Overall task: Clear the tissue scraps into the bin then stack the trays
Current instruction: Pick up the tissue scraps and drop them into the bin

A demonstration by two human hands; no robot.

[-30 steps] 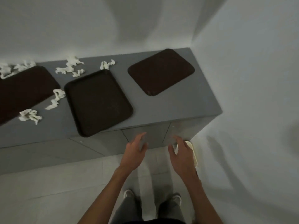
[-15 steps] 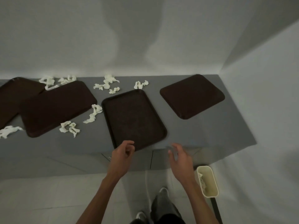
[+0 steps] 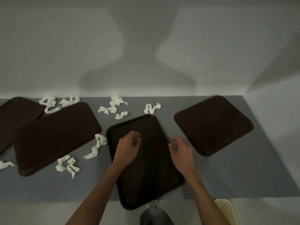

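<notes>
Scrap clearing, I judge. Over the middle tray (image 3: 151, 176), left hand (image 3: 128, 149) hangs loosely curled, empty; right hand (image 3: 182, 151) blurred, grip unclear. Next: pinch scraps (image 3: 95, 147) left of it.

Grey counter (image 3: 227, 176) against white wall (image 3: 48, 46) w/ soft shadows (image 3: 138, 78) — pale tiled floor (image 3: 32, 213) along btm edge.

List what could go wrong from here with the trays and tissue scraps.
1. The middle tray overhangs the counter's front edge; a nudge from the left hand or right hand might tip it off.
2. A tissue scrap lies against that tray's left rim; sliding the tray could sweep it off the counter.
3. Other scraps lie loose on the counter; stacking now may trap some.
</notes>
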